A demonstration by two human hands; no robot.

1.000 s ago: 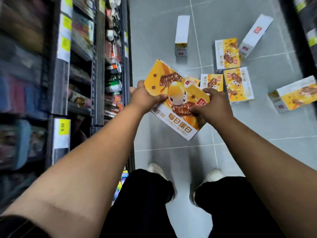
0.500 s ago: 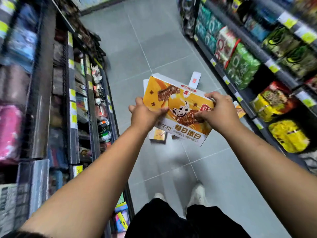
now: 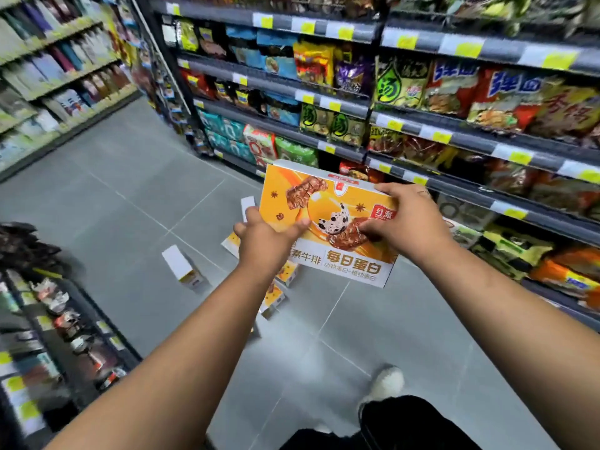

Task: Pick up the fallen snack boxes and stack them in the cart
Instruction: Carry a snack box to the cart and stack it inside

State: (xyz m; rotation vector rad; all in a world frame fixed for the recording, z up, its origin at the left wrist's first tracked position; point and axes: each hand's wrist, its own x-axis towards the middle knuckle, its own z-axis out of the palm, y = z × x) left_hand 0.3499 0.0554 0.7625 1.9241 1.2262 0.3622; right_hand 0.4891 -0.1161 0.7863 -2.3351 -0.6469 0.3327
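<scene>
Box point(image 3: 303, 194) in L hand point(image 3: 267, 242), R hand point(image 3: 406, 219)

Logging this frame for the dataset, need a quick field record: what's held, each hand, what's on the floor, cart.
setting: shop aisle, grey tiled floor, stocked shelves on both sides
held: orange snack box, off the floor, printed front towards the camera
left hand: grips the box's left edge, thumb on the front
right hand: grips the box's right edge, thumb on the front
on floor: white-sided box left of the hands; more boxes partly hidden behind the left arm
cart: not in view
</scene>
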